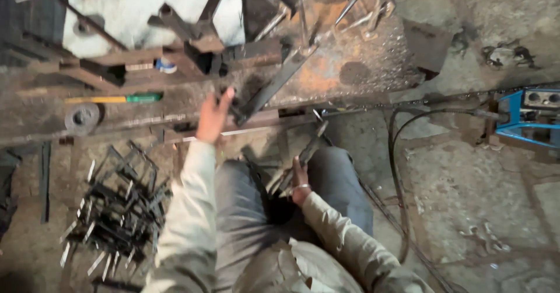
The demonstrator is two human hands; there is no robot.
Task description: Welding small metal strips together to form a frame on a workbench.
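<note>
Positioning step, I judged: left hand (213, 115), fingers loosely spread, touched the dark flat steel bar (274, 86) on the rusty workbench (350, 65). Right hand (298, 187) was closed round a long dark metal tool (303, 156). Next needed steadying the bar.

Pile of cut metal strips (114, 217), black cable (398, 170) — blue machine (528, 118), yellow-green screwdriver (114, 99)

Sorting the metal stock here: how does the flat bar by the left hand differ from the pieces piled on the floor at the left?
The flat bar is one long strip, while the piled pieces are many short ones. The bar lies slanted on the rusty workbench, touched at its lower end by the left hand; the pile sits on the ground, untouched. The bar looks evenly dark; the pieces show bright cut ends. Both are dark flat steel.
</note>
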